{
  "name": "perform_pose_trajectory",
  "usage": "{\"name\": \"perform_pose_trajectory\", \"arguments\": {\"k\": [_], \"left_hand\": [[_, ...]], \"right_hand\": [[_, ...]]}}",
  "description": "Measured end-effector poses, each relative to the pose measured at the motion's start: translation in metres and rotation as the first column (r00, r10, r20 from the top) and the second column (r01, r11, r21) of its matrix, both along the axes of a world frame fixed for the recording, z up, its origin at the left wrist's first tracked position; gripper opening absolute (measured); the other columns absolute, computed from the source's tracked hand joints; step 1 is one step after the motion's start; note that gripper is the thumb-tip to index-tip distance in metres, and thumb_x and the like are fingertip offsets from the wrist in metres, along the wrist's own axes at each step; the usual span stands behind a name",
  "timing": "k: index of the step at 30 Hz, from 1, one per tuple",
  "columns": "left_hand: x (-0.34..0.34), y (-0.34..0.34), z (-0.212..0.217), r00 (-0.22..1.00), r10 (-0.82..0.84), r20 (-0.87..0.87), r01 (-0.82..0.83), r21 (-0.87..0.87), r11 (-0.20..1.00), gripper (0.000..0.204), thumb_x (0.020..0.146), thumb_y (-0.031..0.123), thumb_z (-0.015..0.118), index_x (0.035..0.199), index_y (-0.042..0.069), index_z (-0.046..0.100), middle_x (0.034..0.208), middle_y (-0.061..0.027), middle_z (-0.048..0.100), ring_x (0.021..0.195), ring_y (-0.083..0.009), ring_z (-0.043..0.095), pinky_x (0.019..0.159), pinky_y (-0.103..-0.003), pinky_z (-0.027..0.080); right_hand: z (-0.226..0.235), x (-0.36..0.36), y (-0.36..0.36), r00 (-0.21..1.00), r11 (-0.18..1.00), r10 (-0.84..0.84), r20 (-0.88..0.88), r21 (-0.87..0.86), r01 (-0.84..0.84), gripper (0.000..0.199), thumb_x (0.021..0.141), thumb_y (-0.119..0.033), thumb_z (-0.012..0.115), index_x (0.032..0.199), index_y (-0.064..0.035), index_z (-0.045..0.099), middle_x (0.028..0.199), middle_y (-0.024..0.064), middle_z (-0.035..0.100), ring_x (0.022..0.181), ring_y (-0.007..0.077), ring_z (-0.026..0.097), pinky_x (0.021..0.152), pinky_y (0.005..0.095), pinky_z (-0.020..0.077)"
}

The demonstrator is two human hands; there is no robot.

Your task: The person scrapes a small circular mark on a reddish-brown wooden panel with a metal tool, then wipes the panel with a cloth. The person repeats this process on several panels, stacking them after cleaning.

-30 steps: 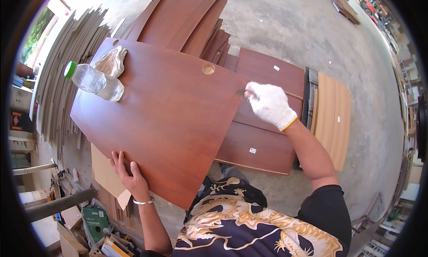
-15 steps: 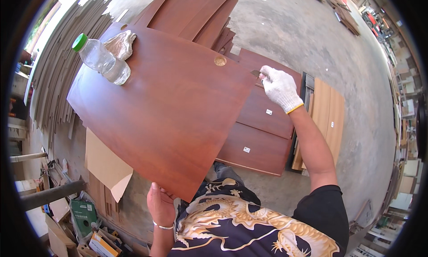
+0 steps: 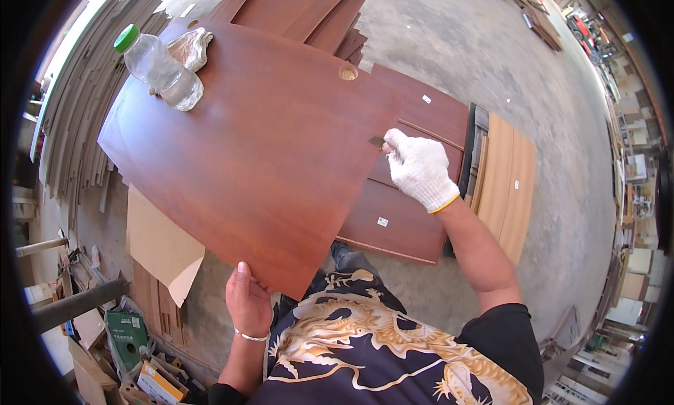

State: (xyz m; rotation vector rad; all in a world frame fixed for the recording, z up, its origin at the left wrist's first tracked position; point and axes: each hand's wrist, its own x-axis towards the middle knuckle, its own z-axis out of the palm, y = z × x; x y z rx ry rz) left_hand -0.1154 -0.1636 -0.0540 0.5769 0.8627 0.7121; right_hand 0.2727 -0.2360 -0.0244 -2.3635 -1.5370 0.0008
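reddish-brown glossy board [image 3: 253,152], long axis running away toward the bottle [image 3: 158,68]; left hand [image 3: 247,303] grasps its near corner; gloved right hand [image 3: 420,170] clenched on a small blade [image 3: 376,142] at its right edge

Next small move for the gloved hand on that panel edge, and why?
Probably draw the small blade along the right edge of the reddish-brown panel. The gloved right hand holds it against that edge, and the bare left hand steadies the near corner. The bottle lies far off.
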Motion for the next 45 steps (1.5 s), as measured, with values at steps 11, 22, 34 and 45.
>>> {"name": "perform_pose_trajectory", "arguments": {"k": [11, 22, 34, 45], "left_hand": [[0.002, 0.005, 0.002, 0.998, -0.059, -0.003, 0.059, -0.013, 0.998, 0.031, 0.114, 0.034, 0.054, 0.115, 0.005, 0.065, 0.094, -0.004, 0.073, 0.083, -0.0171, 0.072, 0.076, -0.036, 0.06], [-0.004, 0.012, -0.009, 0.981, -0.17, 0.094, 0.169, 0.017, 0.985, 0.039, 0.115, 0.034, 0.051, 0.126, -0.001, 0.062, 0.114, -0.0161, 0.076, 0.099, -0.0271, 0.077, 0.085, -0.044, 0.064], [-0.002, 0.013, -0.018, 0.983, -0.163, 0.086, 0.162, 0.02, 0.987, 0.041, 0.115, 0.036, 0.051, 0.126, -0.002, 0.062, 0.113, -0.0171, 0.077, 0.098, -0.0284, 0.078, 0.084, -0.044, 0.066], [-0.001, 0.01, -0.009, 0.99, -0.118, 0.072, 0.12, -0.022, 0.993, 0.04, 0.113, 0.035, 0.056, 0.126, -0.002, 0.062, 0.112, -0.018, 0.077, 0.095, -0.0282, 0.078, 0.081, -0.043, 0.066]], "right_hand": [[0.004, -0.101, -0.023, 0.996, 0.998, 0.053, -0.066, 0.025, -0.052, 0.007, 0.09, -0.012, 0.068, 0.096, -0.0134, 0.063, 0.067, 0.0114, 0.067, 0.061, 0.034, 0.068, 0.057, 0.0455, 0.0508], [0.005, -0.168, -0.041, 0.991, 0.996, 0.095, -0.095, 0.013, -0.094, 0.009, 0.088, -0.013, 0.069, 0.094, -0.013, 0.063, 0.068, 0.0109, 0.068, 0.062, 0.0333, 0.069, 0.057, 0.0454, 0.0514], [-0.008, -0.082, -0.021, 0.983, 0.984, -0.174, 0.061, 0.059, 0.171, 0.013, 0.103, -0.028, 0.062, 0.103, -0.016, 0.067, 0.071, 0.0158, 0.072, 0.069, 0.0403, 0.072, 0.063, 0.0537, 0.0544], [0.001, -0.136, -0.035, 0.998, 0.997, 0.067, 0.013, -0.034, -0.067, 0.008, 0.09, -0.013, 0.069, 0.097, -0.0142, 0.065, 0.069, 0.0104, 0.07, 0.066, 0.0331, 0.071, 0.059, 0.0437, 0.0531]]}}
